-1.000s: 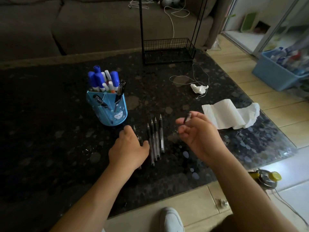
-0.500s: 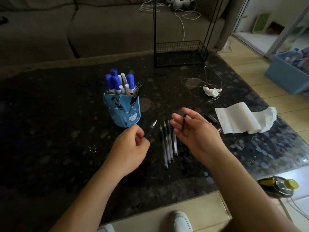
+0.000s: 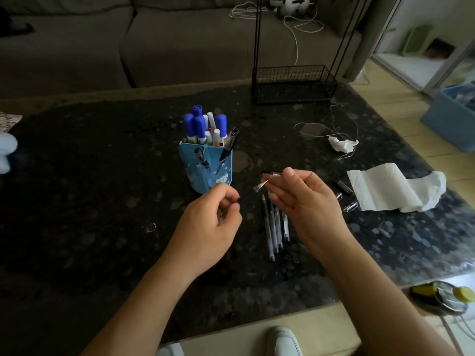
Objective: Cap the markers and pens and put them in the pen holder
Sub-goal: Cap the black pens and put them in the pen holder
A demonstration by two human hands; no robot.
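The pen [image 3: 253,192] is above the middle of the table [image 3: 102,201], pinched at its barrel by the curled left hand [image 3: 208,227], bare tip aimed at the cap [image 3: 275,173] pinched in the right hand's [image 3: 308,201] fingertips; the two are not yet joined. The holder [image 3: 205,170], just beyond, already carries capped markers [image 3: 199,125] and a few pens. Left to do, I judge: four or so loose pens [image 3: 273,232] toward the near edge, and spare caps [image 3: 344,187] beside the tissue [image 3: 393,187] near the right edge.

Upright blue pen holder [image 3: 205,173] holding capped markers [image 3: 199,125], uncapped pen [image 3: 254,189] tilted tip-first toward clear cap [image 3: 275,173], loose pens [image 3: 274,227] side by side on worktop [image 3: 102,201], spare caps [image 3: 344,187] to their right.
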